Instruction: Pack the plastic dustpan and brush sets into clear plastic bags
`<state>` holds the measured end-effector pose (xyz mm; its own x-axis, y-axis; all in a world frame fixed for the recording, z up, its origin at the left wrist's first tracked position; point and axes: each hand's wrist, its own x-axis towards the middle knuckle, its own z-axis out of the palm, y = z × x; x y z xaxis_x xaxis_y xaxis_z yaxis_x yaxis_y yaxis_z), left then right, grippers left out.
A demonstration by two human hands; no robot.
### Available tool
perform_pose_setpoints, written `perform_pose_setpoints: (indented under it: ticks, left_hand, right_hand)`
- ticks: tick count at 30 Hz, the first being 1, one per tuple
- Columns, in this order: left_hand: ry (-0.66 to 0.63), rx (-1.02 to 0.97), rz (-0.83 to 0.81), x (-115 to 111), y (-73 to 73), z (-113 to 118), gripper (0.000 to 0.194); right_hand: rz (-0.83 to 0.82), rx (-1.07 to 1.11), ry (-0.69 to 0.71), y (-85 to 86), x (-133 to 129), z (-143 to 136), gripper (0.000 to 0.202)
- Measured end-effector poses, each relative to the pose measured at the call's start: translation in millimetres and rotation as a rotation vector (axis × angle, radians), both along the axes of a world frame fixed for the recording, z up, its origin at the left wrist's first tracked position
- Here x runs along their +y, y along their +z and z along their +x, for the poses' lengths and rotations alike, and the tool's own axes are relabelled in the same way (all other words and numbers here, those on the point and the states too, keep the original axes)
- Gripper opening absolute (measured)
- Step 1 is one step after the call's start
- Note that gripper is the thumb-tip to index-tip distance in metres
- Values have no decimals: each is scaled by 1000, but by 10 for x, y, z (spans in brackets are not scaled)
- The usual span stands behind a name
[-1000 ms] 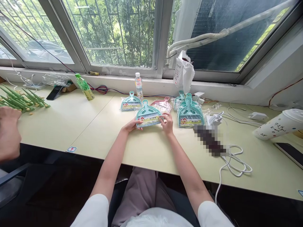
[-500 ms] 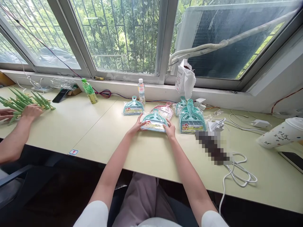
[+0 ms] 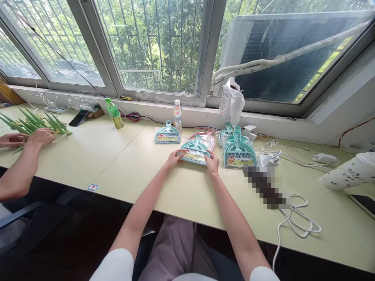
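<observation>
A wrapped teal dustpan-and-brush set [image 3: 194, 153] lies before me, its handle pointing at the window. My left hand [image 3: 175, 158] grips its left edge and my right hand [image 3: 212, 160] its right edge. Behind it a pink dustpan set [image 3: 208, 135] is partly covered. To the left lies another teal dustpan set [image 3: 167, 134] in clear plastic. On the right a teal dustpan set [image 3: 240, 152] rests in front of a further teal dustpan [image 3: 225, 130], which is mostly hidden.
A clear bottle [image 3: 177, 115] and a green bottle [image 3: 115, 113] stand near the sill. Right are a white charging cable [image 3: 301, 222], a pixelated dark patch, a white cup [image 3: 347, 171] and a phone [image 3: 363, 203]. Far left, another person's hands [image 3: 41, 137] touch green stalks [image 3: 35, 119].
The view has shifted slightly. Both hands stay on the teal dustpan set, and it lies in nearly the same place.
</observation>
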<state>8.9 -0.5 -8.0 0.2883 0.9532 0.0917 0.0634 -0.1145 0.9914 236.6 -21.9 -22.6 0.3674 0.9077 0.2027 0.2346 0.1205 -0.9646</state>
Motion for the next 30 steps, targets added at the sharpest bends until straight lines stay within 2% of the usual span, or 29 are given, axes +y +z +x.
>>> perform_pose_setpoints:
  ticks: [5,9,13,16,22,27,30]
  left_hand:
    - [279,66,-4,19,-62,35,61]
    - [478,243,76,37,-57,-25,56]
    - [595,399,104,31,5,-88,55]
    - [600,472,121,21,30,-89,56]
    - [507,605,101,81,12,-124,56]
    - [694,742,154,208,-66,-331,46]
    - [809,749,140,304,-139,-488,50]
  right_hand:
    - [88,-107,53,44,-82,-117,43]
    - [81,-75,152,89,-153,-221,60]
    - [16,12,367,60,-161,-279,93]
    - [-7,33,403,-3,-136,-281,106]
    - [-46,108,363,-91,-18,-290,97]
    - [21,9,357,-98,211,-548,84]
    - [60,-103,365,-70,406,-804,77]
